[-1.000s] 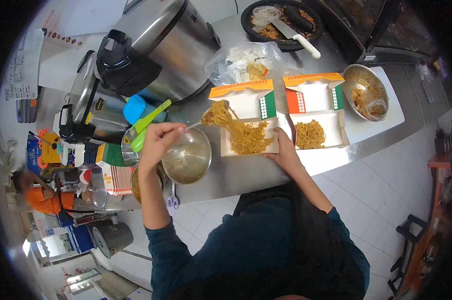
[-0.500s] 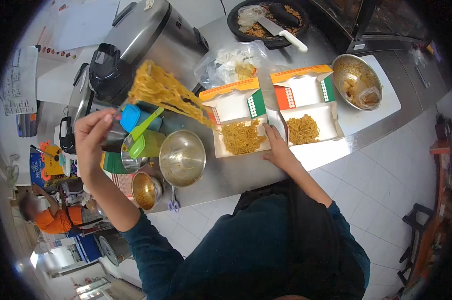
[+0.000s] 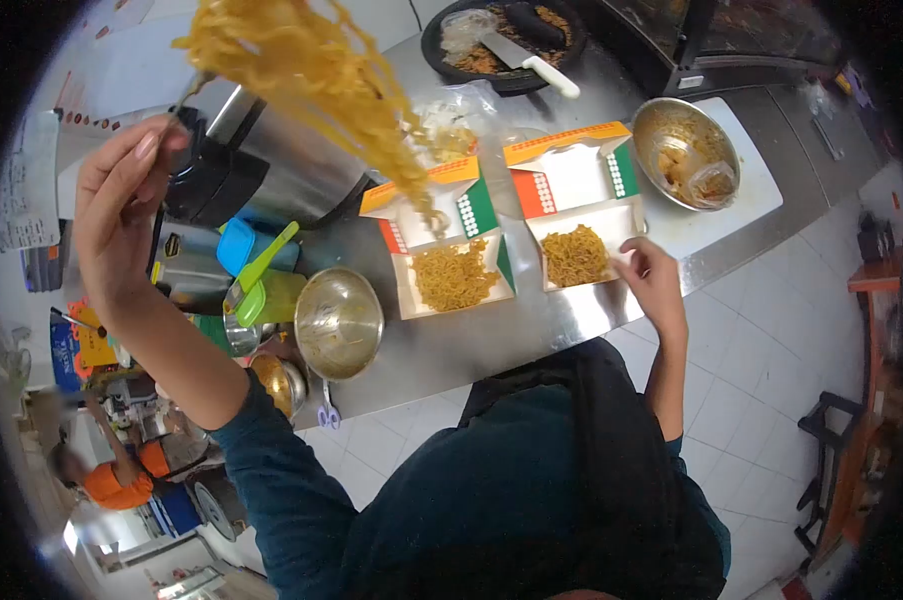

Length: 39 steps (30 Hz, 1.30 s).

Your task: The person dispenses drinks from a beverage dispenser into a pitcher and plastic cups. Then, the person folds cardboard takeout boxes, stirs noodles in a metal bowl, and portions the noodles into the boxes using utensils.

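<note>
High on the left, my left hand (image 3: 121, 205) pinches the thin metal handle of a fork (image 3: 189, 92). A big clump of yellow noodles (image 3: 291, 65) hangs from it, strands trailing down to the left takeaway box (image 3: 403, 275). That box stands with its lid up and holds a portion of noodles (image 3: 455, 276). My right hand (image 3: 656, 290) has curled fingers and a thumb at the right front corner of the right takeaway box (image 3: 626, 218), closed on its edge. Noodles (image 3: 575, 256) fill the left part of this second open box.
A steel bowl (image 3: 339, 322) and scissors (image 3: 328, 408) are left of the boxes, near green and blue containers (image 3: 256, 248). Another bowl (image 3: 683, 150) sits on a white board (image 3: 756, 165). A knife (image 3: 531, 68) lies across a stone mortar (image 3: 446, 65). A person in orange (image 3: 116, 485) is far left.
My left hand has risen with the fork, lifting the noodles higher and nearer the camera. My right hand has left the left box and moved right to the other box.
</note>
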Each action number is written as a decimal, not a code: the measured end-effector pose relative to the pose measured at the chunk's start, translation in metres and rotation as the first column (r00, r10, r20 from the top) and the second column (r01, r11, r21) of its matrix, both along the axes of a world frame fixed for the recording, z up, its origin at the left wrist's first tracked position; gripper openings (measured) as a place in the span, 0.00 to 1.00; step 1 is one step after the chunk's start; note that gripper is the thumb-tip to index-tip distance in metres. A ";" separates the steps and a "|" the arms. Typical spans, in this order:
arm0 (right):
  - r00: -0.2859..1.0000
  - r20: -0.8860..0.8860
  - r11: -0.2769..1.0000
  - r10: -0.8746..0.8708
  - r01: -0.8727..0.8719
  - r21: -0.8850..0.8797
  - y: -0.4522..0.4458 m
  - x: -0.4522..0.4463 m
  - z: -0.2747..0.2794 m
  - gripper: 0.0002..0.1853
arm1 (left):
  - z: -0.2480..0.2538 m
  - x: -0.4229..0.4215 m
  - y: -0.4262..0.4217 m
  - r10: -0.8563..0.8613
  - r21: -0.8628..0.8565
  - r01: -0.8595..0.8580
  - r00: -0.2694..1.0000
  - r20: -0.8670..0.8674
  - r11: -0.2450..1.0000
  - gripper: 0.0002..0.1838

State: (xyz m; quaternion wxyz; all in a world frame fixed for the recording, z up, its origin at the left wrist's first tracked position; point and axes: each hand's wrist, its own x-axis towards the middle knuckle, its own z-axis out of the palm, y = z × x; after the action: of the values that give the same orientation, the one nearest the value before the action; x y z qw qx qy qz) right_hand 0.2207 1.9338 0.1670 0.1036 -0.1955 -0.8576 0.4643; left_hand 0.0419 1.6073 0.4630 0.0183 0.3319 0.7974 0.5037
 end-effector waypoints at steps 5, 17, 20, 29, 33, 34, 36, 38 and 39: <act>0.973 0.015 0.964 -0.229 0.224 0.145 0.034 0.018 -0.022 0.11 | -0.043 0.004 0.051 -0.029 -0.106 0.042 0.993 0.118 0.993 0.12; 0.975 -0.001 0.974 -0.220 0.220 0.051 0.044 0.004 -0.068 0.20 | -0.249 0.059 0.140 -0.503 -0.890 -0.054 0.809 -0.306 0.454 0.13; 0.991 0.055 0.991 -0.125 0.122 0.047 0.054 0.003 -0.073 0.18 | -0.203 0.071 0.153 -0.451 -0.840 -0.192 0.772 -0.449 0.507 0.12; 0.991 0.130 0.992 -0.032 0.015 0.129 0.052 0.000 -0.052 0.15 | -0.280 0.071 0.166 -0.401 -0.831 -0.145 0.823 -0.402 0.537 0.09; 0.995 0.091 0.989 -0.027 0.013 0.148 0.050 -0.001 -0.054 0.14 | -0.281 0.073 0.164 -0.346 -0.779 -0.294 0.770 -0.536 0.554 0.05; 0.994 0.095 0.989 -0.051 0.037 0.145 0.048 -0.002 -0.054 0.14 | -0.279 0.081 0.163 -0.356 -0.783 -0.270 0.776 -0.521 0.560 0.04; 0.988 0.110 0.986 -0.105 0.089 0.140 0.045 -0.002 -0.054 0.13 | -0.277 0.104 0.158 -0.379 -0.792 -0.214 0.788 -0.486 0.572 0.04; 0.990 0.080 0.984 -0.114 0.102 0.144 0.045 -0.002 -0.056 0.13 | -0.275 0.107 0.153 -0.404 -0.843 -0.101 0.844 -0.354 0.528 0.08; 0.991 0.064 0.984 -0.116 0.106 0.145 0.046 -0.002 -0.057 0.13 | -0.273 0.107 0.151 -0.412 -0.862 -0.044 0.865 -0.286 0.506 0.10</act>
State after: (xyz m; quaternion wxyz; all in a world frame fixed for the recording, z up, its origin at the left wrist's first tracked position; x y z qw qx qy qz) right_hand 0.2186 1.9797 0.1099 0.1120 -0.2519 -0.8792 0.3887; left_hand 0.1490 1.7581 0.1901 0.0443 0.4747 0.8778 -0.0460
